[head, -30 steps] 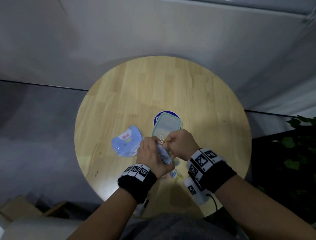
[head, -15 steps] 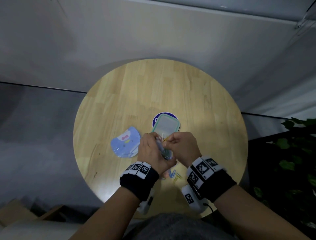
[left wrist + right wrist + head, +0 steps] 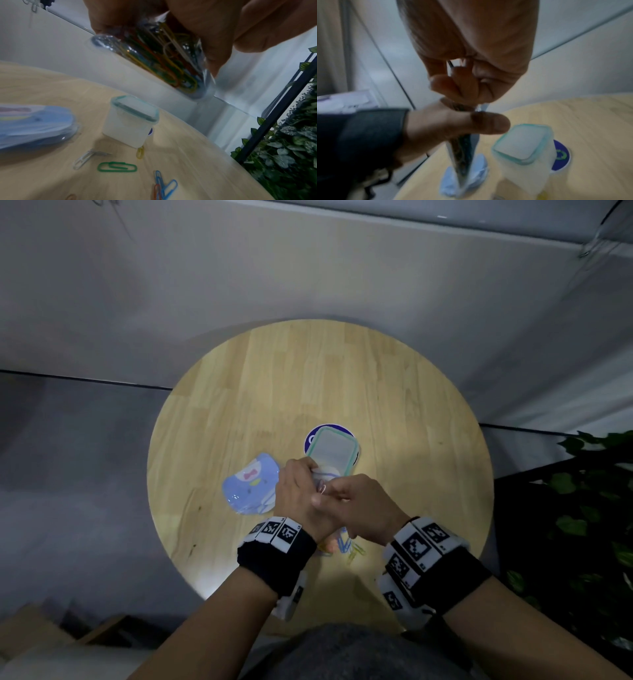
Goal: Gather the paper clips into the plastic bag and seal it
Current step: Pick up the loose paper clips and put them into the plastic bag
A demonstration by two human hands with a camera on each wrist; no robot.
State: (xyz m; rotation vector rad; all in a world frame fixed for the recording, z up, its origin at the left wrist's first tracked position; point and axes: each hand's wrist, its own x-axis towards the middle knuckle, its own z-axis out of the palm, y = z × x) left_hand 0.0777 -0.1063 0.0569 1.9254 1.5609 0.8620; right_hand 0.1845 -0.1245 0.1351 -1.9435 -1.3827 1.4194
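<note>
A: Where's the plastic bag (image 3: 154,54)?

B: Held up in the air above the round wooden surface (image 3: 342,378), at the top middle of the left wrist view. It is clear and packed with coloured paper clips (image 3: 164,63), yellow, green, orange and blue among them.

A: And the grip on it?

B: The left hand (image 3: 301,498) has fingers curled round the bag, pinching its upper part. The right hand (image 3: 363,505) is pressed together at the fingertips just beside it; in the head view a pinkish clip (image 3: 322,489) shows between the two hands at the bag's mouth. From the right wrist view the bag (image 3: 462,155) hangs edge-on below the left thumb (image 3: 471,125), which lies across it.

A: Anything left on the surface?

B: Yes, loose clips (image 3: 118,167) lie in the lower part of the left wrist view: a green one, a clear one to its left, a yellow one against the container's foot, blue and orange ones at the bottom edge.

A: What container?

B: A translucent box with a teal-rimmed lid (image 3: 132,119), upright, partly on a dark blue round sticker (image 3: 561,155). To its left lies a stack of light blue packets (image 3: 250,487) in clear wrap. Green leaves (image 3: 283,148) fill the right edge.
</note>
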